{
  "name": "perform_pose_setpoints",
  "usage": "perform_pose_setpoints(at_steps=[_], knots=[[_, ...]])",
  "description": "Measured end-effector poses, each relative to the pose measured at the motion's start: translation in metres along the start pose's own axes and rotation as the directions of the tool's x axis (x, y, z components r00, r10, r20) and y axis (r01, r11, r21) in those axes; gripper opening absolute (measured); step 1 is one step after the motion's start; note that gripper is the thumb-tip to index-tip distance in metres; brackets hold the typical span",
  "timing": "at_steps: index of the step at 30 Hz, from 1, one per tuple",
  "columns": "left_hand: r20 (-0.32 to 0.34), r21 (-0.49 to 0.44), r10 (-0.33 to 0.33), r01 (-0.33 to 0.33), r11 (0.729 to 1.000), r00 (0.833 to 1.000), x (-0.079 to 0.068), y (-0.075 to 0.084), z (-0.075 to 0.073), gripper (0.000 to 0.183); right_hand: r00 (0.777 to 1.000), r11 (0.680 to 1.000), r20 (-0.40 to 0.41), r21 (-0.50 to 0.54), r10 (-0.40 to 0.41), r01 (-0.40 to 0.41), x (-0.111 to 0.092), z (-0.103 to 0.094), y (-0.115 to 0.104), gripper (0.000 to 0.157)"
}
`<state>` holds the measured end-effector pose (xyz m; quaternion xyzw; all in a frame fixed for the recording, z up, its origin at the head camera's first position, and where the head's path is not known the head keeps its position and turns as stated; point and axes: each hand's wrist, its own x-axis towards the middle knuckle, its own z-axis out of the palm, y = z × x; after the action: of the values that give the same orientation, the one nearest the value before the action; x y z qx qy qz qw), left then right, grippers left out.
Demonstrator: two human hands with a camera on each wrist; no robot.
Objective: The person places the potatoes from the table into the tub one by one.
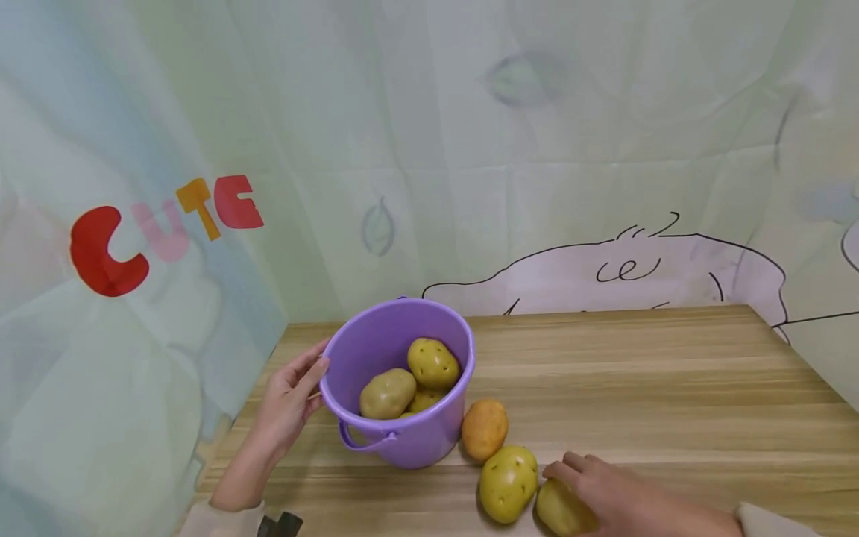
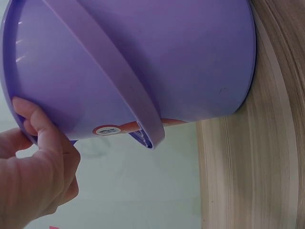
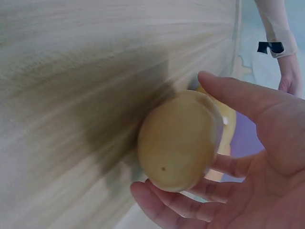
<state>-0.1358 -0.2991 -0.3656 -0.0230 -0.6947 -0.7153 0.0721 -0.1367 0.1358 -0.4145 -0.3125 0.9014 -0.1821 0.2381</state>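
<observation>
A purple bucket [image 1: 429, 440] stands on the table with several yellow potatoes [image 1: 432, 364] inside. At its left side my left hand [image 1: 288, 403] grips the rim; the left wrist view has the fingers [image 2: 40, 121] on the outer wall by the rim. To the bucket's right, my right hand [image 1: 617, 492] reaches over a potato [image 1: 562, 509] on the table. In the right wrist view its thumb lies above this potato [image 3: 178, 143] and the fingers curl below. Beside it lies another yellow potato [image 1: 508, 485], with an orange-brown, potato-shaped one [image 1: 485, 429] behind, close to the bucket.
The wooden table [image 1: 637, 373] extends back and to the right. A pale printed curtain [image 1: 403, 149] hangs behind it and along the left side. The bucket's handle [image 1: 365, 444] hangs down at the front.
</observation>
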Motion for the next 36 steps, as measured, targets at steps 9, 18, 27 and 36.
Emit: perform_pose_setpoints(at_steps=[9, 18, 27, 36], knots=[[-0.005, 0.006, -0.006, 0.006, 1.0, 1.0, -0.001, 0.0, 0.0, 0.053, 0.995, 0.995, -0.022, 0.012, -0.098, 0.098, 0.003, 0.004, 0.007, 0.081], [0.004, 0.011, -0.003, 0.003, 1.0, 1.0, 0.001, 0.0, -0.001, 0.055, 0.983, 0.987, -0.082, -0.029, -0.162, 0.16, 0.004, 0.005, 0.009, 0.08], [-0.008, 0.001, -0.003, 0.003, 1.0, 1.0, 0.0, 0.001, 0.002, 0.052, 0.968, 0.978, -0.148, -0.073, -0.203, 0.194, 0.003, 0.006, 0.01, 0.075], [-0.008, 0.004, -0.008, 0.008, 1.0, 1.0, -0.001, 0.001, 0.002, 0.052, 0.969, 0.979, -0.137, -0.019, -0.204, 0.203, 0.001, 0.004, 0.011, 0.07]])
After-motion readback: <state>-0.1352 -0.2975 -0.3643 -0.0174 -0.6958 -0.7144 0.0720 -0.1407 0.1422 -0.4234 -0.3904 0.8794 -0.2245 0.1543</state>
